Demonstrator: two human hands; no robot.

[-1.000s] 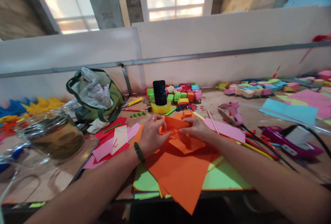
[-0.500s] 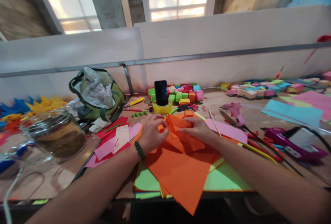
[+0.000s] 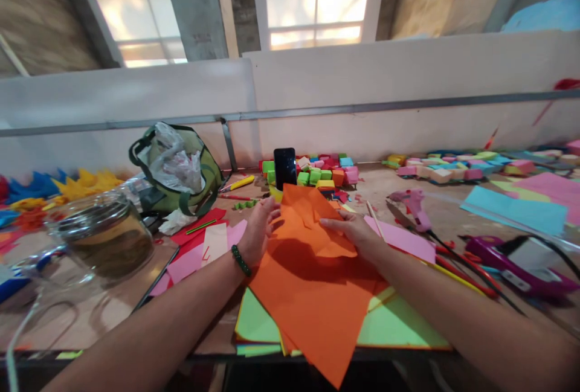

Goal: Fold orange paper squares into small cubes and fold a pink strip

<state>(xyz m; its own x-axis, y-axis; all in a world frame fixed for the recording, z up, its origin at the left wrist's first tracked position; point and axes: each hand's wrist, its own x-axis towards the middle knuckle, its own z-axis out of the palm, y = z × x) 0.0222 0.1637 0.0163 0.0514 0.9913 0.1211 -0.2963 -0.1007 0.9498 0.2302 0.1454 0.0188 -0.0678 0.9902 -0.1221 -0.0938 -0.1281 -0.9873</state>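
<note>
My right hand (image 3: 356,232) pinches the right side of a creased orange paper sheet (image 3: 306,217), thumb on top. The sheet is lifted and casts a shadow on a larger orange paper (image 3: 312,301) beneath it. At the sheet's left edge, my left hand (image 3: 260,230) has its fingers loosely apart, holding nothing; whether they touch the paper I cannot tell. Under the orange paper lies a stack of light green and yellow sheets (image 3: 403,322), overhanging the table's front edge.
A phone (image 3: 285,168) stands upright ahead, before several small coloured paper boxes (image 3: 317,176). To the left are a glass jar (image 3: 106,238), a green bag (image 3: 206,168) and pink paper (image 3: 185,264). A pink glue gun (image 3: 415,209) and a purple device (image 3: 516,265) lie right.
My left hand has let go of the orange paper and drawn slightly left. The folded orange piece has opened out into a raised, flatter sheet in my right hand. The view has tilted up slightly.
</note>
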